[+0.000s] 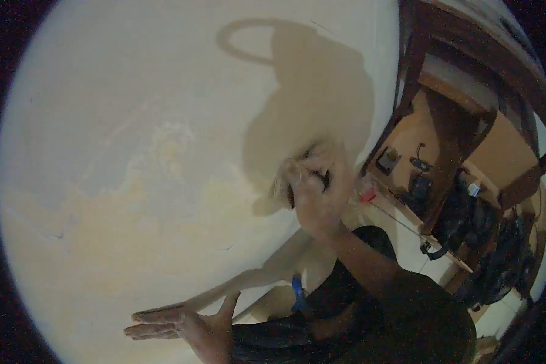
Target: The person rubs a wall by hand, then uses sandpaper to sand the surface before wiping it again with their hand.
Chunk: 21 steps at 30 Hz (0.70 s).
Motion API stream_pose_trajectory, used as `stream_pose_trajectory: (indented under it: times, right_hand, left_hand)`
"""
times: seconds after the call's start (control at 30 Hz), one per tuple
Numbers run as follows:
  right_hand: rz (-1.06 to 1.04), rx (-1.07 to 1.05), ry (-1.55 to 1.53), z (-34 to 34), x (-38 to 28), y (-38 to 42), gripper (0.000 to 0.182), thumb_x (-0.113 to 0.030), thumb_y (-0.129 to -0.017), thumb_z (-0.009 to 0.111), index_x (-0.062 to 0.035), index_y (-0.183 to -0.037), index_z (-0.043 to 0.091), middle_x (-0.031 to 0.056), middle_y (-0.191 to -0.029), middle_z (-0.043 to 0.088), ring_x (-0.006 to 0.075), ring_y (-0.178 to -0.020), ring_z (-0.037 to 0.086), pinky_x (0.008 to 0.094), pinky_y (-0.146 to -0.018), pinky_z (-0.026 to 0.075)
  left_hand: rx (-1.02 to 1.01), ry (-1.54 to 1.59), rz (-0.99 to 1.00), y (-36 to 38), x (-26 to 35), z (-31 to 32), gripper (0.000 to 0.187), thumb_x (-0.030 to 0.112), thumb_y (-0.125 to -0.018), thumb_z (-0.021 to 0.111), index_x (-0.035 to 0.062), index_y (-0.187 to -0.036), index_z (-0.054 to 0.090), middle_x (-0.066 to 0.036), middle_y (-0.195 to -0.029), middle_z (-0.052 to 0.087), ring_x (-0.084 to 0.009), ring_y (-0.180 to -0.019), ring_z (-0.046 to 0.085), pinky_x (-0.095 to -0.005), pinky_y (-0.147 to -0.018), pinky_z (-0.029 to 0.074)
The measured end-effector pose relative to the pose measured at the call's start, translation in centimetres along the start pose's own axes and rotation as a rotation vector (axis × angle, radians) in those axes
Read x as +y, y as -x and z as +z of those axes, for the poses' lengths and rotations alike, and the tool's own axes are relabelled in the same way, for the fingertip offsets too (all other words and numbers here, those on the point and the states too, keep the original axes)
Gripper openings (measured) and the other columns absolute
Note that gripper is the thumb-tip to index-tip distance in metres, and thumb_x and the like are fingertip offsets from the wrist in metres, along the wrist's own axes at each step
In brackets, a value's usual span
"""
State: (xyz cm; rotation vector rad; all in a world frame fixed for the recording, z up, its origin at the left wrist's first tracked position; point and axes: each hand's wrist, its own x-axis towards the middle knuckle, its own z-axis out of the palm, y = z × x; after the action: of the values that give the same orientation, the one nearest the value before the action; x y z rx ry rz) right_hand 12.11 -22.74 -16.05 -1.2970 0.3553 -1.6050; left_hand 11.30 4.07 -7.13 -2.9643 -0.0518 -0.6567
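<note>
My right hand (321, 206) is closed against the pale wall (133, 121), its fingers bent round something blurred that I cannot make out. Whitish dust seems to coat its fingers. Lower and to the left, my left hand (194, 327) is open near the wall, with its fingers stretched to the left and its thumb raised. It holds nothing, and its fingertips look dusty. Yellowish and whitish patches mark the wall, and a shadow with a loop shape falls on its upper part.
Brown wooden furniture (455, 115) with small objects inside stands at the right. Dark bags or cloth (485, 242) lie beside it. A small red item (367, 191) is just right of my right hand. A blue item (298, 294) shows between my hands.
</note>
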Motion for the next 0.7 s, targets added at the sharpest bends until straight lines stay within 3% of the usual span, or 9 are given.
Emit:
stream_pose_trajectory:
  times: [0.07, 0.17, 0.27, 0.4, 0.53, 0.7]
  right_hand:
    - [-0.167, -0.061, 0.066, -0.8, 1.5, 1.9, 0.019, -0.011, -0.083, 0.079, -0.0098, -0.086, 0.06, 0.0084, -0.08, 0.058, 0.0275, -0.076, 0.057, 0.0447, -0.075, 0.044]
    - [-0.096, -0.017, 0.078, -1.3, 2.4, 3.8, 0.019, -0.015, -0.084, 0.079, -0.0107, -0.085, 0.061, 0.0091, -0.082, 0.06, 0.0282, -0.075, 0.057, 0.0485, -0.077, 0.043]
    - [-0.227, 0.053, 0.149, 0.2, -0.3, -1.1, 0.019, -0.02, -0.086, 0.077, -0.0109, -0.084, 0.06, 0.0097, -0.084, 0.063, 0.028, -0.074, 0.057, 0.0488, -0.076, 0.042]
    - [-0.377, -0.026, 0.161, -0.8, 2.3, -0.3, 0.022, -0.015, -0.087, 0.081, -0.0068, -0.093, 0.062, 0.01, -0.088, 0.058, 0.0228, -0.084, 0.057, 0.0382, -0.071, 0.046]
    - [-0.269, -0.041, 0.104, -1.8, 1.9, 1.6, 0.02, -0.021, -0.085, 0.079, -0.0097, -0.09, 0.063, 0.0088, -0.084, 0.06, 0.0276, -0.077, 0.057, 0.0437, -0.073, 0.044]
    - [-0.337, -0.003, 0.197, -0.5, -0.2, -1.8, 0.02, -0.022, -0.082, 0.079, -0.0113, -0.087, 0.063, 0.008, -0.082, 0.06, 0.0291, -0.077, 0.056, 0.0449, -0.072, 0.043]
  left_hand:
    - [0.015, -0.008, -0.017, -0.1, 0.7, -0.2, 0.187, 0.073, -0.034, 0.095, -0.0274, -0.142, -0.019, -0.063, -0.135, -0.028, -0.0688, -0.14, -0.021, -0.0734, -0.116, 0.003]
    - [0.037, -0.032, -0.029, 0.1, 1.0, -0.4, 0.187, 0.073, -0.033, 0.095, -0.0275, -0.143, -0.018, -0.063, -0.136, -0.026, -0.0692, -0.14, -0.02, -0.0739, -0.115, 0.004]
    - [0.054, -0.036, 0.019, 0.3, 0.7, -0.3, 0.186, 0.073, -0.033, 0.094, -0.0286, -0.142, -0.017, -0.064, -0.135, -0.025, -0.0699, -0.139, -0.02, -0.0749, -0.115, 0.004]
    - [0.083, -0.008, 0.055, 0.5, 0.6, 0.0, 0.185, 0.074, -0.032, 0.094, -0.0302, -0.141, -0.014, -0.064, -0.134, -0.025, -0.0708, -0.138, -0.021, -0.0761, -0.114, 0.004]
    - [0.126, 0.003, 0.078, 1.5, -0.1, 0.2, 0.185, 0.074, -0.032, 0.093, -0.0317, -0.141, -0.012, -0.065, -0.133, -0.024, -0.0717, -0.138, -0.021, -0.0774, -0.113, 0.004]
    - [0.152, -0.024, 0.144, 1.2, -0.2, 0.2, 0.183, 0.072, -0.034, 0.095, -0.0315, -0.141, -0.011, -0.065, -0.133, -0.025, -0.0719, -0.137, -0.023, -0.0794, -0.111, 0.004]
